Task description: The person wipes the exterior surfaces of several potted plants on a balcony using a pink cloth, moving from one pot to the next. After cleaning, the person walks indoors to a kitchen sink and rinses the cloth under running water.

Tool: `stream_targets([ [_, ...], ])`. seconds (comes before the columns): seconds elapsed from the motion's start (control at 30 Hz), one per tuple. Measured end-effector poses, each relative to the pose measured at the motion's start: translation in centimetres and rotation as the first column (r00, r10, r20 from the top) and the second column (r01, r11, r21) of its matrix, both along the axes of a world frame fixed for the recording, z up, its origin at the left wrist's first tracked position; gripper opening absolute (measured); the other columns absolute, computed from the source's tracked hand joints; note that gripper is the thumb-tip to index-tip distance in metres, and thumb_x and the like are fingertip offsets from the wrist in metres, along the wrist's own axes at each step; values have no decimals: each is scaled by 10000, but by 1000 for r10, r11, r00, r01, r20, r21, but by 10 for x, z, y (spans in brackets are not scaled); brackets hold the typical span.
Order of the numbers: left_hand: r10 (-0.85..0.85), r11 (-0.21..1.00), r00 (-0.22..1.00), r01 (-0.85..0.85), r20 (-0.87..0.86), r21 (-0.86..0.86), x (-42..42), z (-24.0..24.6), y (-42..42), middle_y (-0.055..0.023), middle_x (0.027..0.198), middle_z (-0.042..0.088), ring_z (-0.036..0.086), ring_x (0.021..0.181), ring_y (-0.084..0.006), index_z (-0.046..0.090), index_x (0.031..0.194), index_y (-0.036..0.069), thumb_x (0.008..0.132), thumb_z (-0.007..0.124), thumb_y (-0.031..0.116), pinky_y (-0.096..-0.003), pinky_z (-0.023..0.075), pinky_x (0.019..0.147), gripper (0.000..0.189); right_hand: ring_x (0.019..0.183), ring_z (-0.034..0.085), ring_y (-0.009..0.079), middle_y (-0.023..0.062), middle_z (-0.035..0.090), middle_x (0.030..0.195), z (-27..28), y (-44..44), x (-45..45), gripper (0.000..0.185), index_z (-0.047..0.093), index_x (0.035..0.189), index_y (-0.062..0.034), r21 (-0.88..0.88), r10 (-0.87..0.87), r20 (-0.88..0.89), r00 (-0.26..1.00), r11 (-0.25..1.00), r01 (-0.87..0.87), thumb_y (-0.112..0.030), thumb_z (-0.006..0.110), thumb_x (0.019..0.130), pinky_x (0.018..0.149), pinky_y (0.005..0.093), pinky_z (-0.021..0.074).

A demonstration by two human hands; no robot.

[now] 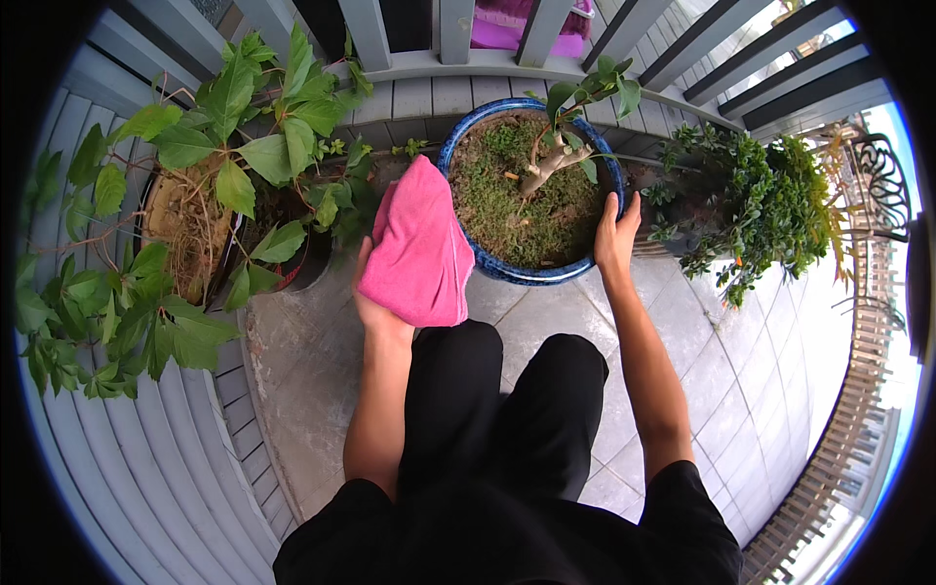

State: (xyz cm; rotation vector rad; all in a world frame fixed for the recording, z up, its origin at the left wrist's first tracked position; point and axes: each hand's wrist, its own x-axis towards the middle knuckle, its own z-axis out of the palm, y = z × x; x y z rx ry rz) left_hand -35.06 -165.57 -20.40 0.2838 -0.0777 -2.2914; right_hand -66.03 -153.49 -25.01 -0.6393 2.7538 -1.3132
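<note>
A pink cloth (420, 256) is draped over my left hand (380, 311), which grips it at the left side of a blue glazed plant pot (504, 272). Most of the left fingers are hidden beneath the cloth. On the pot's right side, my right hand (616, 234) rests against the outer wall with thumb and fingers apart. Mossy soil (504, 197) fills the pot. From it rises a cut-back woody stem (545, 172) with a leafy green shoot (585, 95) at the top.
Broad-leaved climbing plants (219, 146) crowd the left, in pots beside grey siding (161, 439). Grey railing (457, 33) stands behind the blue pot. A bushy shrub (768, 197) is at right. Pale floor tiles (680, 314) lie under me; a wooden fence (841, 431) runs along the far right.
</note>
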Motion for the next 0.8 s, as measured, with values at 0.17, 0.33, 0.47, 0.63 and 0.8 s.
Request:
stream_targets([
  [0.17, 52, 998, 922, -58, 384, 4, 7, 44, 18, -156, 1262, 555, 531, 1169, -266, 493, 1278, -18, 960, 442, 247, -392, 389, 1040, 417, 1226, 454, 336, 216, 452, 1339, 74, 1, 75, 454, 394, 1341, 34, -326, 352, -7, 936, 884, -335, -210, 497, 972, 1043, 408, 338],
  [0.33, -53, 935, 799, 251, 599, -252, -4, 133, 68, -139, 1295, 502, 495, 1193, -213, 402, 1341, -57, 906, 494, 93, -325, 367, 1029, 469, 1229, 481, 239, 172, 452, 1362, 184, 34, 188, 532, 390, 1363, -7, -552, 505, 742, 441, 833, -25, -404, 339, 1014, 1046, 349, 361],
  [0.47, 53, 689, 612, 549, 789, -473, 3, 200, 123, -152, 1301, 509, 473, 1217, -232, 433, 1329, -43, 939, 486, 67, -332, 336, 1045, 408, 1119, 521, 200, 119, 522, 1245, 240, 63, 221, 511, 395, 1342, -42, -446, 501, 865, -38, 801, 400, -426, 375, 1006, 993, 333, 401],
  [0.63, 295, 660, 524, 493, 799, -567, 23, 311, 172, -154, 1258, 529, 501, 1156, -199, 455, 1281, -70, 953, 481, 48, -309, 371, 1000, 350, 1219, 486, 251, 135, 506, 1320, 348, 97, 237, 501, 388, 1351, -29, -409, 475, 878, 67, 669, 621, -391, 367, 1005, 1058, 404, 357],
  [0.8, 71, 898, 552, 327, 831, -294, 57, 428, 213, -115, 1214, 531, 524, 1105, -157, 420, 1271, -50, 902, 513, -24, -296, 406, 954, 382, 1286, 417, 304, 158, 425, 1405, 460, 133, 221, 535, 362, 1379, -15, -488, 542, 811, 220, 417, 767, -380, 387, 989, 1101, 460, 293],
])
